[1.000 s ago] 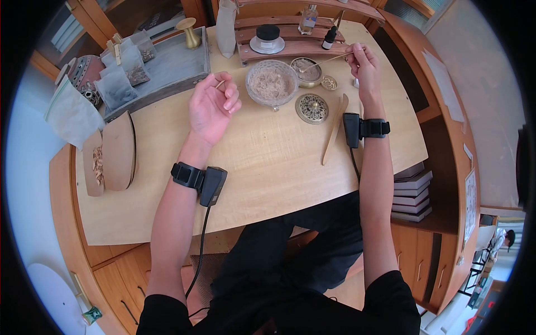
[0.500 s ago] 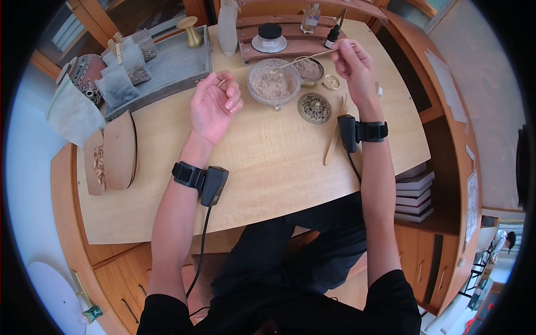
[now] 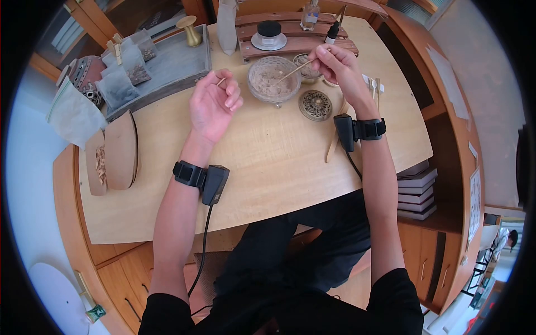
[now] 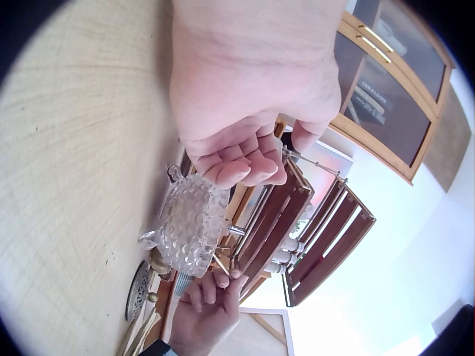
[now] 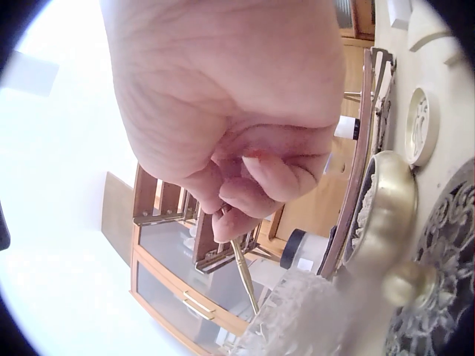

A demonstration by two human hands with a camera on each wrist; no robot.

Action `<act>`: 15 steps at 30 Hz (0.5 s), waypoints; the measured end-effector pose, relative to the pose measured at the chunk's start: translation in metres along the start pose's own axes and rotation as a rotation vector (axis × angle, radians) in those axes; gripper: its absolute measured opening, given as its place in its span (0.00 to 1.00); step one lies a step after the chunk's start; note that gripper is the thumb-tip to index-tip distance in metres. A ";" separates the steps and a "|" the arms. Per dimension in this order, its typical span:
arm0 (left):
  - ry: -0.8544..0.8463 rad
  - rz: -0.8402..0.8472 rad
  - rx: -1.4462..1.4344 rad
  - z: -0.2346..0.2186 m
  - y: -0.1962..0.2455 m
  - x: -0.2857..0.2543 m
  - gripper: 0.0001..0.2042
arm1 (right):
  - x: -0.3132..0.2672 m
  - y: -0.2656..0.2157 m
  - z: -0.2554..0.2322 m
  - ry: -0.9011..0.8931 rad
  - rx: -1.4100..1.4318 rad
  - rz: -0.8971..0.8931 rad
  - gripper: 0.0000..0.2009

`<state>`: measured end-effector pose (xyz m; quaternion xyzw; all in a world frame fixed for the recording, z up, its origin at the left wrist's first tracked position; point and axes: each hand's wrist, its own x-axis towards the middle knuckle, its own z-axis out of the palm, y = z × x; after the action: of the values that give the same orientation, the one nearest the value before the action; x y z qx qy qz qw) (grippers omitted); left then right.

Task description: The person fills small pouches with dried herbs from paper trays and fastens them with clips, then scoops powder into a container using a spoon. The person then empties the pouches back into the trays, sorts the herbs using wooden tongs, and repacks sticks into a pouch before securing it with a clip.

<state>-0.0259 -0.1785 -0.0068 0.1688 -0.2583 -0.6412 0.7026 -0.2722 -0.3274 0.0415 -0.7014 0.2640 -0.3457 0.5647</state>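
Note:
My right hand (image 3: 343, 70) pinches a slender brass-coloured spoon (image 3: 298, 68) between thumb and fingers. The spoon slants down to the left, its tip over the grey-brown powder inside a clear textured glass bowl (image 3: 249, 84). In the right wrist view the handle (image 5: 243, 276) runs from the fingertips toward the bowl's rim. My left hand (image 3: 214, 109) is palm up left of the bowl, fingers curled. A short end of a thin tan stick (image 3: 221, 82) shows between its fingers; the rest is hidden. A brass bowl (image 5: 393, 215) of powder stands right behind the glass bowl.
A pierced metal lid (image 3: 315, 105) lies in front of the bowls, beside a wooden strip (image 3: 333, 146). Behind stands a wooden rack (image 3: 245, 51) with a jar and bottles. At left are a grey tray (image 3: 167, 67) with bags and a leather pouch (image 3: 121, 151) with wood chips.
The right hand has moved left and toward me, carrying the spoon from the brass bowl to the glass bowl. The left hand has barely moved.

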 end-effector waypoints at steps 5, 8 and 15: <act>0.001 -0.004 -0.009 -0.002 0.000 0.000 0.15 | 0.001 0.000 0.000 0.058 0.017 0.063 0.13; 0.000 -0.007 -0.013 -0.004 0.000 0.001 0.15 | 0.003 0.004 -0.002 0.064 0.037 0.048 0.14; -0.003 0.003 0.000 -0.002 -0.001 0.001 0.15 | 0.005 0.008 -0.006 0.096 0.111 0.037 0.15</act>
<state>-0.0254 -0.1795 -0.0088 0.1672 -0.2597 -0.6402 0.7033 -0.2731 -0.3366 0.0359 -0.6468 0.2841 -0.3823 0.5957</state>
